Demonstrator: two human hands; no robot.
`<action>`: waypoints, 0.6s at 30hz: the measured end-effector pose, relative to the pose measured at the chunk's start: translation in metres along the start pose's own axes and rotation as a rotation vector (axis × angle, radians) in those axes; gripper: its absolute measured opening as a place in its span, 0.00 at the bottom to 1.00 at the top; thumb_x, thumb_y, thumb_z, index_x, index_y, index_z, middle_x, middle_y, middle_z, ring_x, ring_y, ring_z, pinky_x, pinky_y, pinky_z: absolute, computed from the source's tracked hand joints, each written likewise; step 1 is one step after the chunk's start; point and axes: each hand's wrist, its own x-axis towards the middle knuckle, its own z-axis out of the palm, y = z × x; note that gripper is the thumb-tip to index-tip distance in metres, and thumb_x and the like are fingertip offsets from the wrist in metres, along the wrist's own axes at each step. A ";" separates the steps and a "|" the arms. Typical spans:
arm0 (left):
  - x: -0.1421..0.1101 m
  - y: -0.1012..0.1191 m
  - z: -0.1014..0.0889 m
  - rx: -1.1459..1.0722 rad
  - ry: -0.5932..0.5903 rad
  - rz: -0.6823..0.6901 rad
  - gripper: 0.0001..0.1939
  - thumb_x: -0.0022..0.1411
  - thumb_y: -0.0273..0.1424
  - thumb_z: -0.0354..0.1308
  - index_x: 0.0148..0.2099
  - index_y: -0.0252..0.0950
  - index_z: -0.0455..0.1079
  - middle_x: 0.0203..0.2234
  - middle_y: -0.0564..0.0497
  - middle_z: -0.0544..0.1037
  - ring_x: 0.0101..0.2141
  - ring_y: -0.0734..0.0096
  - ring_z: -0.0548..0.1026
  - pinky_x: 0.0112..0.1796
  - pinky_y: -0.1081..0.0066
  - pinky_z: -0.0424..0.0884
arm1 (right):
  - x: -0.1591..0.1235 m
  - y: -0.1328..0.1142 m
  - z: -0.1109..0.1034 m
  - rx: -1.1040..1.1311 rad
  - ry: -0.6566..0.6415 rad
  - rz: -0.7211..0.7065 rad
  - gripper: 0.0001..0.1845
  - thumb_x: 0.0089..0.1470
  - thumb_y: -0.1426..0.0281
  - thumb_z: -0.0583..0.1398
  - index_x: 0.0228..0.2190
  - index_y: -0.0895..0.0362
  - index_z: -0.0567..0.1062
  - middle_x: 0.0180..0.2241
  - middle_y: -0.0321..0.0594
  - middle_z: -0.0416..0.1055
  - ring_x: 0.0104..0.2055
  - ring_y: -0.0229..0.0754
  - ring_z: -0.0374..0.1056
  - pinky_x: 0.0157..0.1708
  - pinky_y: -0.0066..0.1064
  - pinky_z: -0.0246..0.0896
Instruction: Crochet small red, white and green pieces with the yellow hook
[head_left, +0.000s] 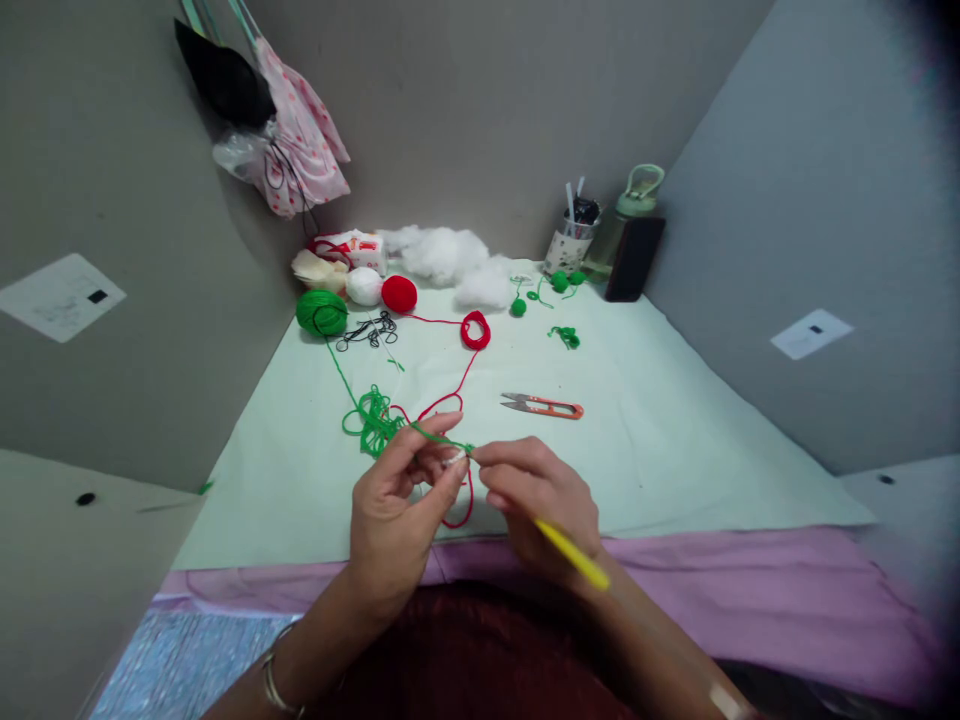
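My left hand [397, 500] pinches a small white and green crochet piece [456, 458] between thumb and fingers, with green yarn [431, 434] running over the forefinger. In my right hand [544, 495] is a crochet hook with a yellow handle [574, 553]; its tip meets the piece and is too small to make out. Loose green yarn [373, 420] lies in a tangle just beyond the left hand, and its strand leads back to a green yarn ball [322, 313]. A red yarn strand [470, 500] loops below and behind the fingers.
Orange thread snips [544, 405] lie beyond my right hand. Farther back are a red yarn ring [475, 330], a red yarn ball [399, 294], white stuffing [446, 258], small green crocheted pieces [560, 282], a pen cup [571, 243], a phone [634, 260] and a bottle [611, 230]. Grey partitions enclose the table.
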 end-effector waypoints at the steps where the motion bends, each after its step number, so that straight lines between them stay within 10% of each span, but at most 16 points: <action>1: 0.001 0.000 -0.001 -0.037 -0.014 -0.027 0.17 0.59 0.30 0.74 0.52 0.44 0.83 0.31 0.54 0.78 0.28 0.75 0.73 0.30 0.77 0.74 | 0.000 0.000 0.000 -0.004 0.001 0.004 0.11 0.67 0.71 0.62 0.47 0.47 0.81 0.40 0.42 0.84 0.37 0.45 0.80 0.36 0.36 0.78; 7: 0.002 0.001 0.000 -0.126 -0.057 -0.081 0.22 0.60 0.32 0.74 0.57 0.44 0.81 0.31 0.55 0.77 0.23 0.80 0.69 0.22 0.82 0.70 | 0.009 0.001 -0.002 0.246 0.068 0.142 0.12 0.70 0.72 0.58 0.41 0.50 0.82 0.35 0.41 0.82 0.40 0.46 0.79 0.40 0.40 0.76; 18: 0.004 0.003 0.000 -0.397 -0.195 -0.285 0.31 0.58 0.31 0.77 0.62 0.42 0.75 0.32 0.57 0.76 0.18 0.87 0.64 0.17 0.84 0.62 | -0.014 0.002 0.008 -0.040 0.074 0.060 0.30 0.64 0.79 0.63 0.61 0.39 0.77 0.44 0.41 0.80 0.42 0.45 0.78 0.41 0.36 0.77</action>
